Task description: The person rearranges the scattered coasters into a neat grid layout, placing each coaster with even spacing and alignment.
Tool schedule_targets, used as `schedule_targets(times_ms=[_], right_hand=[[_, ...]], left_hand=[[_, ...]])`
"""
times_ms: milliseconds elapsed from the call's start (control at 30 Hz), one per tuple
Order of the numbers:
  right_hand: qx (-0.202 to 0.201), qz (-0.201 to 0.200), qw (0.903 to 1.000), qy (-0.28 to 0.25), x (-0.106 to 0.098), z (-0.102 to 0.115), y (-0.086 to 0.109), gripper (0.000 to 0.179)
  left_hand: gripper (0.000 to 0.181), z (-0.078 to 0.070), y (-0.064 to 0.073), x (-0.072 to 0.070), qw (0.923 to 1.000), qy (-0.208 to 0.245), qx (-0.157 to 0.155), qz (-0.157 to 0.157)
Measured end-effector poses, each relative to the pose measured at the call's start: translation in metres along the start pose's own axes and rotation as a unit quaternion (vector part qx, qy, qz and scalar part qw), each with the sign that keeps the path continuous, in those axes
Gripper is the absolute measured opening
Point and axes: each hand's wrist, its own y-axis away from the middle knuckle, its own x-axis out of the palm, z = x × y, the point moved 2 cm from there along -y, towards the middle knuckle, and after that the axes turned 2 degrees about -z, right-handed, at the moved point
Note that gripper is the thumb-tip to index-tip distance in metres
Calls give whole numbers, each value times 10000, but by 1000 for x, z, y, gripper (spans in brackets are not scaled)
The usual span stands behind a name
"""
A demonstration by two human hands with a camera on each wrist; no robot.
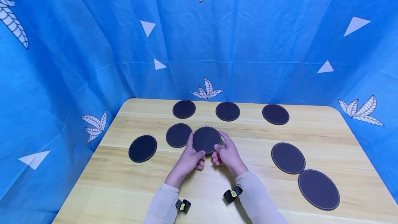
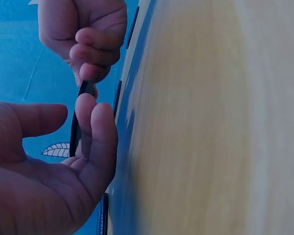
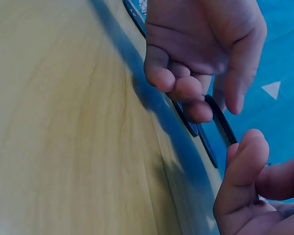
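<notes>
A round dark coaster (image 1: pixel 206 139) with a stitched-looking rim is lifted over the table, between both hands. My left hand (image 1: pixel 188 158) holds its left side, index finger along the edge and thumb near the front. On the opposite side, my right hand (image 1: pixel 229 154) grips the rim between thumb and fingers. Seen edge-on in the left wrist view, the coaster (image 2: pixel 76 125) is thin, with curled fingers at its underside. The right wrist view also shows the coaster (image 3: pixel 221 120) spanning the two hands, off the wood. Just left of the held one lies another dark coaster (image 1: pixel 178 135).
Three coasters lie along the table's back edge, one of them a middle coaster (image 1: pixel 228 111). A further coaster (image 1: pixel 142 148) lies at left. At right, a coaster (image 1: pixel 288 158) nearly touches a nearer coaster (image 1: pixel 319 189). A blue curtain (image 1: pixel 199 44) hangs behind the wooden table (image 1: pixel 118 189).
</notes>
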Motion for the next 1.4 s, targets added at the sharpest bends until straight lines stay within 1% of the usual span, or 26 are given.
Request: schedule_targets(times_ms=[67, 200, 300, 500, 733, 1200, 1400], right_hand=[[-7, -47, 10000, -5, 1, 0, -3, 66], [58, -154, 9999, -25, 2, -1, -9, 65], [111, -232, 9997, -32, 3, -2, -14, 65], [275, -370, 9989, 1, 6, -5, -24, 66], [380, -450, 9981, 165, 6, -5, -29, 66], [333, -320, 9987, 227, 3, -3, -31, 65], [385, -275, 9987, 211, 3, -4, -32, 65]], left_hand=[[94, 0, 1, 0, 9999, -107, 13, 16], [88, 0, 3, 1, 9989, -469, -24, 86], [83, 0, 3, 2, 9981, -594, -59, 170], [76, 0, 3, 6, 9977, -625, -107, 237], [76, 0, 3, 6, 9973, -683, -82, 253], [76, 0, 0, 5, 9975, -672, -116, 191], [75, 1, 1, 6, 9974, -684, -112, 176]])
